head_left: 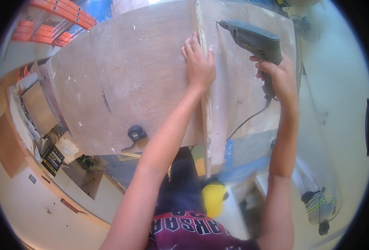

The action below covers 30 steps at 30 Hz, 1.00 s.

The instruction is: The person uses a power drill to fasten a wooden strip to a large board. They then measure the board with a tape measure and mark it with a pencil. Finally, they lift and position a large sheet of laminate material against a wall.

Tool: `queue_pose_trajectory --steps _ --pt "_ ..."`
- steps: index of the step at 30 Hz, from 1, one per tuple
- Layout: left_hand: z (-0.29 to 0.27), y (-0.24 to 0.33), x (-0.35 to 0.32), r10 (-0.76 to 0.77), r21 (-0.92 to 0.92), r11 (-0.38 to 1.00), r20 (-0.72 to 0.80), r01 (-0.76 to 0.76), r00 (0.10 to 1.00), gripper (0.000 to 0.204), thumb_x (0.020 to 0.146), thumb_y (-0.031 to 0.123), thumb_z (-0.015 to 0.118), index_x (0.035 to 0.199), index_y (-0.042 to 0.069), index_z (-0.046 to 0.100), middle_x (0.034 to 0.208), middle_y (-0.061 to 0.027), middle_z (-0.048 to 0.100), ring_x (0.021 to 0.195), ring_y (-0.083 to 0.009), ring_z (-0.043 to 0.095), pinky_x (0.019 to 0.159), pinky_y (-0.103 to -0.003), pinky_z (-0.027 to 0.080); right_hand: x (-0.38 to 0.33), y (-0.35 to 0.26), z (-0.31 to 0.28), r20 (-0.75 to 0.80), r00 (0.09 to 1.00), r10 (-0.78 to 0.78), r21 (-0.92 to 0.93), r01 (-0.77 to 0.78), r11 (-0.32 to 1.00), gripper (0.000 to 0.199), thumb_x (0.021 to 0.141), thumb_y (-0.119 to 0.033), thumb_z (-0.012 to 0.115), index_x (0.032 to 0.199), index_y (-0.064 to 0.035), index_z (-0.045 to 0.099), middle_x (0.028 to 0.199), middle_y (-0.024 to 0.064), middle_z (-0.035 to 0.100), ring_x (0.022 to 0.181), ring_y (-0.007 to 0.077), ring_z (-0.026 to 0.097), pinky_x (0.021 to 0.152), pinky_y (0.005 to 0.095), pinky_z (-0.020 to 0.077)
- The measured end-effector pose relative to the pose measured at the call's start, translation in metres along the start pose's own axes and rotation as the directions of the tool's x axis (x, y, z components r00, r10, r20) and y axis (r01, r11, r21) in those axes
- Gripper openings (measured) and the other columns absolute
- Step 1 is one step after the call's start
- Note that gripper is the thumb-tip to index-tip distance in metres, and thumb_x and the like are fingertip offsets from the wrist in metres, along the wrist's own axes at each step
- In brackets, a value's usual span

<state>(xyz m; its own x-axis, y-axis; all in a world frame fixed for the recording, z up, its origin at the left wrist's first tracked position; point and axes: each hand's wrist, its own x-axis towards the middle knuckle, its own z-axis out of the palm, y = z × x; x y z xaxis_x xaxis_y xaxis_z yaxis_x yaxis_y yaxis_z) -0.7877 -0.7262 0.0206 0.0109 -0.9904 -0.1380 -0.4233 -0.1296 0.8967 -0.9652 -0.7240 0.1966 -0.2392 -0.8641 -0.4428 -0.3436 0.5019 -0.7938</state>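
Observation:
My left hand [199, 66] grips a long, narrow wooden strip [205, 116], fingers on its left side and thumb on its right. The strip runs from far to near across a pale, worn plywood panel [138, 62]. In my right hand [276, 71] is a dark grey corded power drill [255, 38], held by its handle. Its thin tip points left, just to the right of the strip's far part. The drill's black cord [251, 118] trails down over the panel. A black tape measure [136, 132] lies near the panel's front edge, left of my left forearm.
An orange ladder [59, 21] lies at the far left. Shelving with scraps and a black box [52, 159] stands on the left. Something yellow [213, 200] is near my body. Another person [320, 207], in grey with bright stripes, is at the lower right.

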Motion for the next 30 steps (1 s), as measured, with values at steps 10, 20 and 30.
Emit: queue_pose_trajectory --steps 10,20,30 --pt "-0.006 0.018 0.002 0.087 0.189 0.979 -0.077 -0.072 0.993 0.075 0.109 0.038 0.061 0.163 -0.005 0.032 0.158 -0.0250 0.039 0.147 -0.0384 0.037 0.121 -0.057 0.034 0.028 -0.038 -0.009 0.077 0.994 0.080 -0.205 -0.063 0.977 0.021 0.083 -0.009 0.070 0.098 0.0056 0.073 0.084 0.0127 0.075 0.065 0.0166 0.067 0.062 0.0331 0.0531" --pt "0.016 0.127 0.148 0.255 -0.436 0.873 0.031 -0.216 0.967 0.064 0.089 0.075 0.067 0.091 0.014 0.087 0.090 -0.0132 0.080 0.094 -0.0339 0.075 0.094 -0.049 0.055 0.088 -0.098 -0.019 0.247 0.941 0.233 -0.381 -0.126 0.916 0.020 0.083 -0.012 0.068 0.096 0.0037 0.069 0.077 0.0097 0.069 0.061 0.0176 0.064 0.059 0.0321 0.0507" --pt "0.025 0.121 0.152 0.216 -0.403 0.895 0.016 -0.192 0.976 0.075 0.082 0.087 0.062 0.080 0.016 0.086 0.072 -0.0104 0.076 0.076 -0.0317 0.076 0.080 -0.046 0.058 0.085 -0.107 -0.010 0.223 0.941 0.255 -0.393 -0.152 0.907 0.021 0.085 -0.012 0.070 0.099 0.0024 0.069 0.078 0.0081 0.067 0.062 0.0161 0.064 0.059 0.0312 0.0501"
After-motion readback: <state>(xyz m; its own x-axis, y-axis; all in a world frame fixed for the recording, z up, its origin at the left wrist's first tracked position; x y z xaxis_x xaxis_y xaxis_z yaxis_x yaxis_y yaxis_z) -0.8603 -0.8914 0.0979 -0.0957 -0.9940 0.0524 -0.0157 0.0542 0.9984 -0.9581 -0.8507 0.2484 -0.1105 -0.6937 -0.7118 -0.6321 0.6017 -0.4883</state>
